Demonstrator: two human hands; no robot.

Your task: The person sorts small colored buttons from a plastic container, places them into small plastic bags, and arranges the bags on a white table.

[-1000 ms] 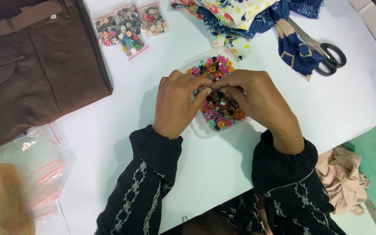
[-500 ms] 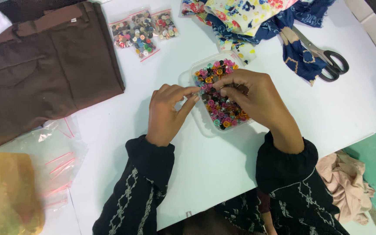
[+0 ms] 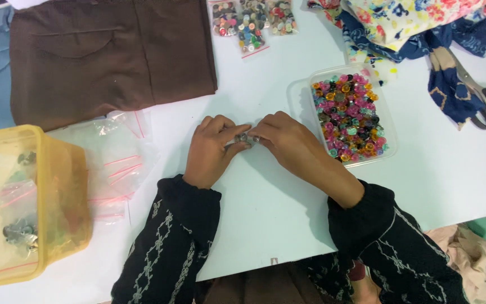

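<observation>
Looking down from the head camera, I see my left hand (image 3: 216,147) and my right hand (image 3: 286,138) drawn together near the middle of the white table (image 3: 265,225), fingertips meeting over a small cluster of buttons (image 3: 244,138) that lies on the tabletop. Both hands are narrowed to a pinch around that cluster, thumbs and forefingers touching it; I cannot tell how many pieces are in it, since the fingers hide most of it. Just beside my right hand, toward the far right part of the table, stands a clear plastic tray (image 3: 302,95) filled with small bright buttons in pink, orange and green. Along the far edge lie three little zip bags of buttons (image 3: 252,21), side by side, next to a folded brown garment (image 3: 108,56) that covers the far left part of the table. A heap of floral and navy fabric (image 3: 417,22) sits at the far right corner, with a pair of scissors (image 3: 479,95) resting against its edge, near the right edge of the table. At the left edge stands a yellow plastic box (image 3: 57,191), and between it and my left hand lies a loose pile of empty clear zip bags (image 3: 116,157) with red seal strips. My dark embroidered sleeves reach in from the near edge.
</observation>
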